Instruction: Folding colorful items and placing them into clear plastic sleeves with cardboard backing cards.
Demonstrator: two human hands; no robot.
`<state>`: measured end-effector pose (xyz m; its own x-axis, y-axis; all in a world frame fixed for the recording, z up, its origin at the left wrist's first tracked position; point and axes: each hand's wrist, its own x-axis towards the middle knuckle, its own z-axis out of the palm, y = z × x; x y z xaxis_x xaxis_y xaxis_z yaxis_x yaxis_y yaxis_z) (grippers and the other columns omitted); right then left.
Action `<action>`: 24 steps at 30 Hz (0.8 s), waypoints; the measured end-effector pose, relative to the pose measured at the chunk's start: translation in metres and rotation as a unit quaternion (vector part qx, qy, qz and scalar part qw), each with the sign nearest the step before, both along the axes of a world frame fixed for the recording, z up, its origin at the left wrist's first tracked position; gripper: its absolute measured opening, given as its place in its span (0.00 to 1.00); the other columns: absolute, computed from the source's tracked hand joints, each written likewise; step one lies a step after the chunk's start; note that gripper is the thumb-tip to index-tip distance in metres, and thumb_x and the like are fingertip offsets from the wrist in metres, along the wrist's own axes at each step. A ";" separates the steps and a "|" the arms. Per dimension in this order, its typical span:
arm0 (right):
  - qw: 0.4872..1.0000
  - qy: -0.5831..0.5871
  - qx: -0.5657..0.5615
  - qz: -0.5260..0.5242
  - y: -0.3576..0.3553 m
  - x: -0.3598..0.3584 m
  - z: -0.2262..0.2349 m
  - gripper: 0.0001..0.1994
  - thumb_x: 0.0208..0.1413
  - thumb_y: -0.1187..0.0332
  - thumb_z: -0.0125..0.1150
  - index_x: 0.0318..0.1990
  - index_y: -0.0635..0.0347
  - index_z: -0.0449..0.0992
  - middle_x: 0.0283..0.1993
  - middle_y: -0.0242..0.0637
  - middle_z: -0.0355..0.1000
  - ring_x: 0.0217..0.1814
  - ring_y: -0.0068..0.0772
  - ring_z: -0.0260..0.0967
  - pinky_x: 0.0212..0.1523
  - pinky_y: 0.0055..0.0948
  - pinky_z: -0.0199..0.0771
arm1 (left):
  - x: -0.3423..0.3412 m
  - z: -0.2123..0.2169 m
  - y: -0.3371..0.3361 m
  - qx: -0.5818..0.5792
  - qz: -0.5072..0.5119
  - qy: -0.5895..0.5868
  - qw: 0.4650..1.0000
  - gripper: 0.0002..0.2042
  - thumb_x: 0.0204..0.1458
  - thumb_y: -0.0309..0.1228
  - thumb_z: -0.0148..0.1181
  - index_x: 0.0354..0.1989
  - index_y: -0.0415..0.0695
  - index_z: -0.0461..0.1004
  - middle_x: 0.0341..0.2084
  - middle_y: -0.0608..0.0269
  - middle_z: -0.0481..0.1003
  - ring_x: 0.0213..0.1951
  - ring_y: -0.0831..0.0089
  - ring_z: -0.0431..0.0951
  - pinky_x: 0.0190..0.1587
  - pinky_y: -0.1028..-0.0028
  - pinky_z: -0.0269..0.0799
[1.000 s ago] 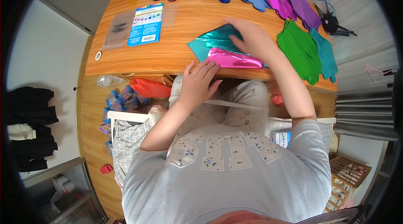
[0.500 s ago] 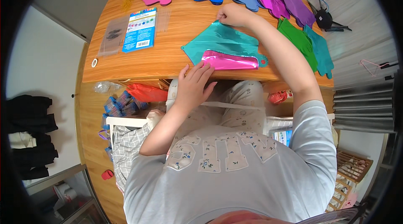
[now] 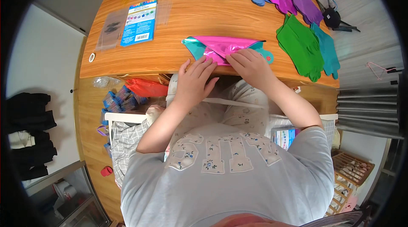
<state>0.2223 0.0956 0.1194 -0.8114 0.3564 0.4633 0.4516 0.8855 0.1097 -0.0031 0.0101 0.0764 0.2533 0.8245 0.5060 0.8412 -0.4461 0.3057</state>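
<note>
In the head view, the pink-and-teal foil (image 3: 217, 43) lies along the near edge of the table (image 3: 204, 18). The left hand (image 3: 195, 76) rests on it, fingers extended, thumb apart. The right hand (image 3: 251, 66) curls over the fold, thumb hidden; whether it pinches, I cannot tell. Tabletop stretches between foil, blue card (image 3: 140, 22) and green sheets (image 3: 299, 48).

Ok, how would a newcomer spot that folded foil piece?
On the wooden table, go to the middle of the near edge. There the left hand and right hand touch the folded foil piece. Unlike the green stack to its right, it shows bright pink over teal.
</note>
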 end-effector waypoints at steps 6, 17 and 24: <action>0.998 0.023 -0.054 0.010 0.005 0.003 -0.010 0.15 0.47 0.72 0.61 0.45 0.59 0.80 0.44 0.35 0.75 0.49 0.38 0.73 0.50 0.37 0.74 | 0.002 0.000 0.000 0.001 0.002 -0.007 1.000 0.23 0.52 0.37 0.67 0.57 0.49 0.74 0.56 0.64 0.75 0.62 0.65 0.70 0.65 0.53 0.56; 0.982 0.094 -0.162 0.001 0.008 0.002 -0.011 0.07 0.51 0.72 0.66 0.39 0.54 0.83 0.43 0.33 0.76 0.49 0.39 0.73 0.50 0.38 0.72 | 0.000 0.000 -0.001 -0.006 -0.004 -0.006 1.000 0.24 0.52 0.37 0.67 0.58 0.49 0.74 0.56 0.63 0.74 0.63 0.64 0.70 0.65 0.53 0.56; 0.977 0.109 -0.183 0.001 0.006 0.001 -0.011 0.07 0.50 0.72 0.67 0.39 0.55 0.83 0.42 0.34 0.76 0.48 0.40 0.73 0.49 0.38 0.72 | 0.000 0.000 -0.001 -0.005 -0.006 -0.005 1.000 0.24 0.52 0.37 0.67 0.58 0.50 0.74 0.57 0.63 0.74 0.63 0.64 0.70 0.65 0.53 0.56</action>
